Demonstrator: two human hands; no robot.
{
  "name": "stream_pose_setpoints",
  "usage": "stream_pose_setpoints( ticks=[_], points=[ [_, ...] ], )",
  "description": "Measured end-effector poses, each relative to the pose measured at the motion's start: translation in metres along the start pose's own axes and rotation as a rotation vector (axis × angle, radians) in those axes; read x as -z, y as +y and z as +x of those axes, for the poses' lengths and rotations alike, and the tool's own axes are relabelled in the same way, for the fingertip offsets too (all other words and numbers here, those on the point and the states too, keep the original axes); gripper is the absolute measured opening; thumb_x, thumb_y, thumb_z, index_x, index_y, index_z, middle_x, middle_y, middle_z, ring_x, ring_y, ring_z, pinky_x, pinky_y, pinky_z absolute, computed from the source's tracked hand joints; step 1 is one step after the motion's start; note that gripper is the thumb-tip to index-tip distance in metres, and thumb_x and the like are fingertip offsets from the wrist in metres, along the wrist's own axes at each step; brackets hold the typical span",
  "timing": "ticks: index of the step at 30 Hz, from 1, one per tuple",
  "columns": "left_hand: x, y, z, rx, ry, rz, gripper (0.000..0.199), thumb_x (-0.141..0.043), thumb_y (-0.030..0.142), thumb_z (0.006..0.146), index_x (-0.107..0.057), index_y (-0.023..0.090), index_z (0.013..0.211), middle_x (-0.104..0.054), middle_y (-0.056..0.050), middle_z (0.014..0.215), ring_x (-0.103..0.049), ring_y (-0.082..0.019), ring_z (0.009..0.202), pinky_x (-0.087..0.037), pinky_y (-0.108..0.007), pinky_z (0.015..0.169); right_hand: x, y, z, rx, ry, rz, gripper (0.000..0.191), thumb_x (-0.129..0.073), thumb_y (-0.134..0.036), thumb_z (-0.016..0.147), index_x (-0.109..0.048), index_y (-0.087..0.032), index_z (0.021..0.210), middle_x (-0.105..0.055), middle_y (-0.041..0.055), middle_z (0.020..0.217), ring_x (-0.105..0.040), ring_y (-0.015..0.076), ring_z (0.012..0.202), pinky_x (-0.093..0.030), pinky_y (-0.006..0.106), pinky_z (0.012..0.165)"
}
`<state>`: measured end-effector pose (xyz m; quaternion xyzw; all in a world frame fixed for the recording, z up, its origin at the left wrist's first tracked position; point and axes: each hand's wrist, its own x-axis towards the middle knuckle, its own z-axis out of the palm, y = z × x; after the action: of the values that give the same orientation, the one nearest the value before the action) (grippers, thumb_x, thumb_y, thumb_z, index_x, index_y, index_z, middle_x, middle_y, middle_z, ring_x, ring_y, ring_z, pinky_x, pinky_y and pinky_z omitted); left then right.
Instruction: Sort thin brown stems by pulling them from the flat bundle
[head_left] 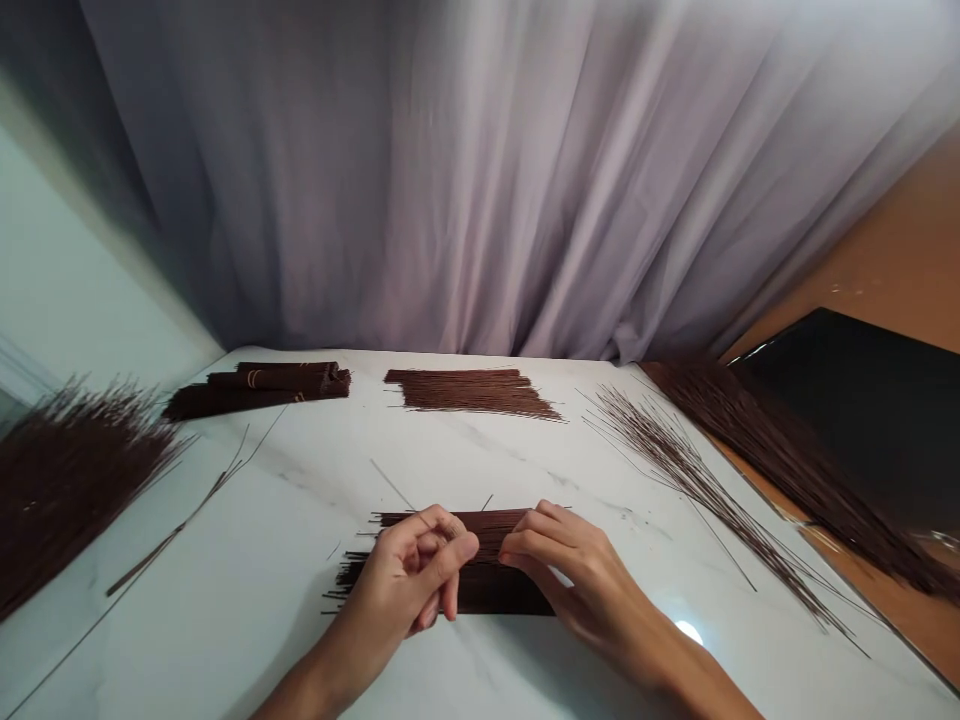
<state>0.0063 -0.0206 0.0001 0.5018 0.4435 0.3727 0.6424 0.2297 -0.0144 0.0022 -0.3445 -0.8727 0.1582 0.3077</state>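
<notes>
Thin dark-brown sticks lie side by side in a pile [499, 592] on the white marble-patterned table, directly under both hands. Over the pile's left part, my left hand [420, 575] is closed, its thumb pressed towards the curled fingers. Anything between them is too small to make out. My right hand [566, 560] hovers at the right part of the pile, thumb and fingertips brought together. Whether a stick is pinched there I cannot tell. Both hands hide parts of the pile, whose uneven left ends stick out past my left wrist.
Banded dark bundles [277, 388] lie at the back left, and a flat row of sticks [472, 392] at the back middle. Loose sticks [697, 470] fan out on the right. A large bristly heap [75, 480] is at the left edge. A grey curtain [450, 180] hangs behind.
</notes>
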Motion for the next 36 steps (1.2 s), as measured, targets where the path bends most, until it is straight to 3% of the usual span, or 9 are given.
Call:
stream_pose_setpoints(
  ticks=[5, 10, 15, 20, 22, 25, 29, 32, 36],
  points=[
    [0.002, 0.002, 0.004, -0.015, 0.043, 0.058, 0.036, -0.070, 0.051, 0.087, -0.060, 0.017, 0.081, -0.061, 0.004, 0.054, -0.037, -0.004, 0.036, -0.027, -0.013, 0.032, 0.016, -0.002, 0.001, -0.025, -0.057, -0.076, 0.022, -0.044, -0.018, 0.106, -0.063, -0.021, 0.095, -0.063, 0.0023, 0.082, -0.047, 0.0182, 0.075, -0.037, 0.032, 0.068],
    [0.006, 0.001, 0.004, 0.006, -0.023, 0.098, 0.035, -0.067, 0.049, 0.091, -0.060, 0.016, 0.080, -0.064, 0.002, 0.056, -0.038, -0.003, 0.037, -0.029, -0.012, 0.033, 0.037, 0.013, 0.000, -0.145, 0.019, -0.042, 0.016, -0.049, -0.023, 0.106, -0.061, -0.023, 0.095, -0.063, 0.0027, 0.090, -0.050, 0.0201, 0.085, -0.038, 0.036, 0.077],
    [0.003, -0.006, -0.001, 0.068, -0.139, 0.126, 0.031, -0.064, 0.045, 0.094, -0.060, 0.017, 0.082, -0.066, 0.002, 0.055, -0.034, -0.003, 0.036, -0.025, -0.012, 0.033, 0.040, 0.018, 0.000, -0.145, 0.035, -0.098, 0.015, -0.049, -0.021, 0.105, -0.060, -0.023, 0.096, -0.062, 0.0032, 0.097, -0.050, 0.0207, 0.092, -0.039, 0.038, 0.082],
    [-0.003, -0.007, -0.002, 0.090, -0.140, 0.112, 0.036, -0.067, 0.050, 0.090, -0.058, 0.017, 0.079, -0.065, 0.002, 0.052, -0.033, -0.003, 0.033, -0.024, -0.013, 0.031, 0.044, 0.018, -0.002, -0.118, 0.067, -0.178, 0.014, -0.052, -0.017, 0.103, -0.063, -0.024, 0.098, -0.061, 0.0049, 0.105, -0.051, 0.0217, 0.098, -0.041, 0.040, 0.086],
    [-0.004, -0.009, 0.000, 0.078, -0.124, 0.099, 0.037, -0.066, 0.052, 0.090, -0.058, 0.018, 0.079, -0.065, 0.002, 0.053, -0.034, -0.004, 0.033, -0.024, -0.013, 0.031, 0.043, 0.012, -0.003, -0.088, 0.146, -0.251, 0.014, -0.054, -0.016, 0.102, -0.064, -0.024, 0.105, -0.060, 0.0071, 0.110, -0.051, 0.0232, 0.100, -0.043, 0.042, 0.087],
    [-0.007, -0.014, 0.001, 0.078, -0.123, 0.113, 0.038, -0.067, 0.053, 0.090, -0.058, 0.018, 0.078, -0.065, 0.001, 0.052, -0.036, -0.004, 0.033, -0.024, -0.014, 0.032, 0.030, -0.009, 0.000, 0.049, 0.323, -0.443, 0.032, -0.050, -0.009, 0.101, -0.063, -0.025, 0.125, -0.061, 0.0096, 0.113, -0.050, 0.0257, 0.106, -0.043, 0.044, 0.090],
    [-0.012, -0.018, -0.001, 0.045, -0.163, 0.097, 0.039, -0.068, 0.055, 0.089, -0.062, 0.017, 0.080, -0.063, 0.002, 0.051, -0.038, -0.005, 0.034, -0.025, -0.016, 0.034, 0.008, -0.038, 0.008, 0.197, 0.362, -0.736, 0.045, -0.053, -0.011, 0.099, -0.059, -0.030, 0.140, -0.064, 0.0065, 0.127, -0.044, 0.0275, 0.123, -0.036, 0.045, 0.103],
    [-0.013, -0.016, -0.002, 0.083, -0.145, 0.078, 0.039, -0.069, 0.054, 0.089, -0.059, 0.018, 0.077, -0.065, 0.002, 0.051, -0.036, -0.004, 0.032, -0.023, -0.016, 0.032, 0.002, -0.036, 0.010, 0.054, 0.399, -0.659, 0.047, -0.050, -0.007, 0.099, -0.057, -0.027, 0.141, -0.065, 0.0092, 0.122, -0.046, 0.0296, 0.120, -0.038, 0.048, 0.098],
    [-0.011, -0.008, -0.002, 0.095, -0.117, 0.054, 0.036, -0.069, 0.050, 0.090, -0.059, 0.017, 0.077, -0.067, 0.001, 0.051, -0.036, -0.003, 0.031, -0.021, -0.014, 0.030, 0.006, -0.012, 0.004, -0.116, 0.379, -0.405, 0.036, -0.053, -0.013, 0.100, -0.059, -0.025, 0.133, -0.062, 0.0105, 0.114, -0.048, 0.0299, 0.113, -0.044, 0.048, 0.091]
  ],
)
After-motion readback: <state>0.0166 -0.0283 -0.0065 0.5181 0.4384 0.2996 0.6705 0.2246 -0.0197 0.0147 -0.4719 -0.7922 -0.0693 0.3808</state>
